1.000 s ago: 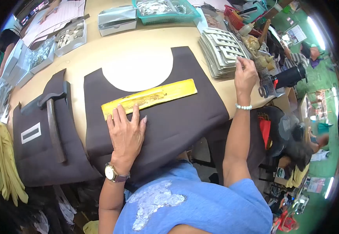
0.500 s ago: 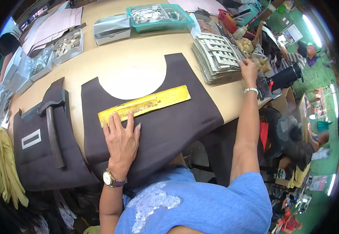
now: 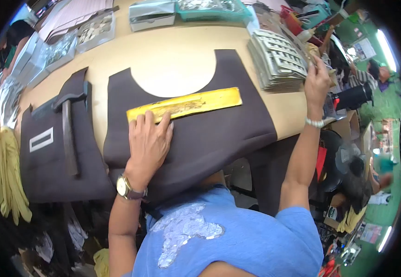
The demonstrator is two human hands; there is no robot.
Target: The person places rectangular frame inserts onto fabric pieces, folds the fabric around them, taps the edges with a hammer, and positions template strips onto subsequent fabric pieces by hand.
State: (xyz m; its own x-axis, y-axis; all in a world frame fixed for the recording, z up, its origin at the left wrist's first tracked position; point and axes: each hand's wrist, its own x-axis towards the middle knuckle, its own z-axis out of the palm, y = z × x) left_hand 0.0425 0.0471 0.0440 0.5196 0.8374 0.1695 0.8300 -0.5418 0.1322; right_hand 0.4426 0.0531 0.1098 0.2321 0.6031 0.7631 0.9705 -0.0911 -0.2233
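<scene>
My left hand lies with fingers stretched out, their tips on the lower left edge of a worn yellow bar. That bar rests across a dark brown fabric piece with a deep curved cutout. Out to the right, my right hand is at the side of a stack of pale slotted pieces. Its fingers are pinched together; what they hold, if anything, is too small to make out. On the left, a hammer lies on another dark fabric piece, beside a pale rectangular frame.
Along the table's far side stand a white box, a teal basket and a tray of small pale pieces. Yellow gloves hang at the left edge. A black cylinder juts out at right. Other people are around.
The view has shifted, so the table things sit further right and higher. My right hand has moved a little farther up along the stack's side. My left hand stays on the yellow bar.
</scene>
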